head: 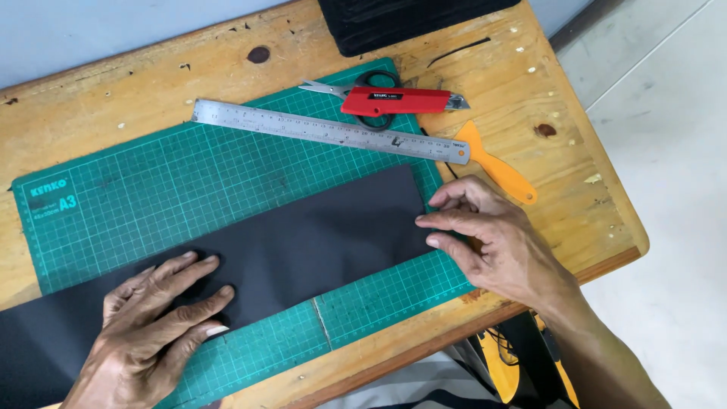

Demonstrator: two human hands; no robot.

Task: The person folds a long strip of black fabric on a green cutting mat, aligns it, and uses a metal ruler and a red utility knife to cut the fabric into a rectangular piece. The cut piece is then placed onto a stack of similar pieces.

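A long black sheet (303, 242) lies slantwise across a green cutting mat (151, 189) on a wooden table (113, 98). My left hand (151, 326) presses flat on the sheet's left part, fingers spread. My right hand (492, 238) touches the sheet's right end with its fingertips, at the mat's right edge. Neither hand grips anything.
A steel ruler (326, 130) lies across the mat's far side. Behind it are a red utility knife (401, 100) on top of black-handled scissors (371, 79). An orange plastic scraper (496, 163) lies right of the ruler. A black stack (401, 19) sits at the table's far edge.
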